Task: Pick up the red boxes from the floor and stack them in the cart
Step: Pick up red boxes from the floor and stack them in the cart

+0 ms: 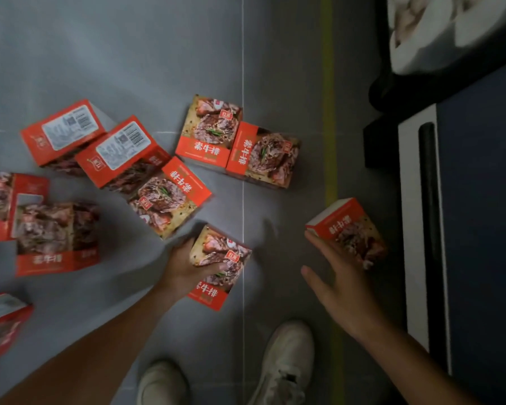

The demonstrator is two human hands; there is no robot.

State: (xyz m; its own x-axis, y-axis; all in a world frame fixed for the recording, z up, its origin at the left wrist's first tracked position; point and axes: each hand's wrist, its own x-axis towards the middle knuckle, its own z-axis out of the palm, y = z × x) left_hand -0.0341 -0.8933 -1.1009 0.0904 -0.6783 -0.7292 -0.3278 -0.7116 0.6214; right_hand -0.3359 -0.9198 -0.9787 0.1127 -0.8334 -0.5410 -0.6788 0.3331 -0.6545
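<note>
Left hand [184,267] gripping a red box [220,267] on the grey floor [129,54], right hand [342,276] holding another box [345,229], fingers partly spread.

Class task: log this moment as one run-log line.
left hand: grips red box | right hand: holds second box | other boxes: on floor
</note>
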